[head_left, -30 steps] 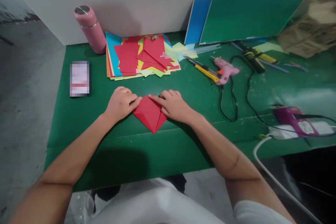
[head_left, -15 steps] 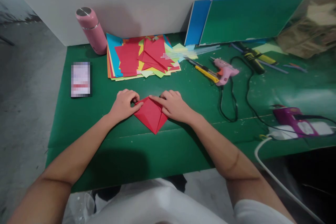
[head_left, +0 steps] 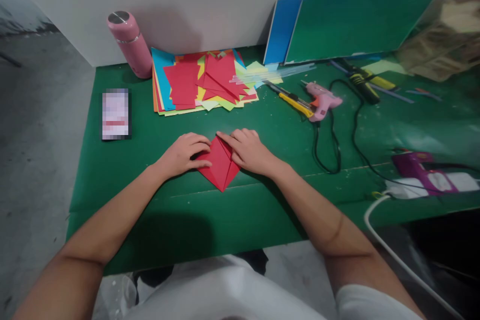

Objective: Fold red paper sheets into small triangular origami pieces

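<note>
A folded sheet of red paper (head_left: 219, 166) lies on the green table as a kite shape, one corner towards me and a slanting fold on its right half. My left hand (head_left: 185, 154) rests over its left corner, fingers and thumb apart and lying on the paper. On the right edge is my right hand (head_left: 249, 150), its index finger stretched along the upper right edge to the top corner. Its other fingers are curled and hold the right side; the paper beneath them is hidden.
Behind the hands lies a stack of coloured paper (head_left: 161, 80) with red pieces on top, beside a pink flask (head_left: 131, 45). A blurred flat object (head_left: 115, 114) is at left. To the right are a yellow cutter (head_left: 296, 104), a pink glue gun (head_left: 322, 102) and a power strip (head_left: 408, 187).
My left hand has shifted right, further over the paper, and its fingers have gone from pinching the edge to lying flatter. The right index finger stays along the upper edge.
</note>
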A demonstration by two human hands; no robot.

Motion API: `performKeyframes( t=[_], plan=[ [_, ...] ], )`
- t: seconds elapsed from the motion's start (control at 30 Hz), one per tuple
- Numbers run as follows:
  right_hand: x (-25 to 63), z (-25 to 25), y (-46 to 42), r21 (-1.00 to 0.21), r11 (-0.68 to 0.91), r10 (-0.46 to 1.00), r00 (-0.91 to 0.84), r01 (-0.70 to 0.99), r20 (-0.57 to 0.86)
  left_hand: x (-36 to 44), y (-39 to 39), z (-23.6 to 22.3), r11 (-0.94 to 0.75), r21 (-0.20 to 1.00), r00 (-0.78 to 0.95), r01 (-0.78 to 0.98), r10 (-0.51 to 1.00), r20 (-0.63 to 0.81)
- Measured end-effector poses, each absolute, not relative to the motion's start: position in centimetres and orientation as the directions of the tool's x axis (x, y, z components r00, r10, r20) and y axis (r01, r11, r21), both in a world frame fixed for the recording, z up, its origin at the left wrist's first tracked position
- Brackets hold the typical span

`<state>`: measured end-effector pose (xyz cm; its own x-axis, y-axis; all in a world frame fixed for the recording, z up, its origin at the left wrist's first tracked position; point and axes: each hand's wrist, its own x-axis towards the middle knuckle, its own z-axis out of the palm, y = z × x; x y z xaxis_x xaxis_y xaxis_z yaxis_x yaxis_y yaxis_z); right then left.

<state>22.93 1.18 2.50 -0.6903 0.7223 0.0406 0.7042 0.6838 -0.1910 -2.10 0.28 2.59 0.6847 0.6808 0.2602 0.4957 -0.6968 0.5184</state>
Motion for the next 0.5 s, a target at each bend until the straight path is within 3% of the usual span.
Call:
performKeyframes(
  t=[0.27, 0.5],
  plan=[
    [22.98, 2.56, 1.24, -0.205, 0.685, 0.72, -0.692, 0.699, 0.05, -1.89, -0.07, 2.75, -0.736, 0.467, 0.715, 0.49, 0.646, 0.268],
    [22.9, 2.88, 1.31, -0.224, 0.672, 0.725, -0.688, 0.706, 0.006, -2.14, 0.08, 2.93, -0.643, 0.579, 0.652, 0.501, 0.721, 0.236]
  ],
)
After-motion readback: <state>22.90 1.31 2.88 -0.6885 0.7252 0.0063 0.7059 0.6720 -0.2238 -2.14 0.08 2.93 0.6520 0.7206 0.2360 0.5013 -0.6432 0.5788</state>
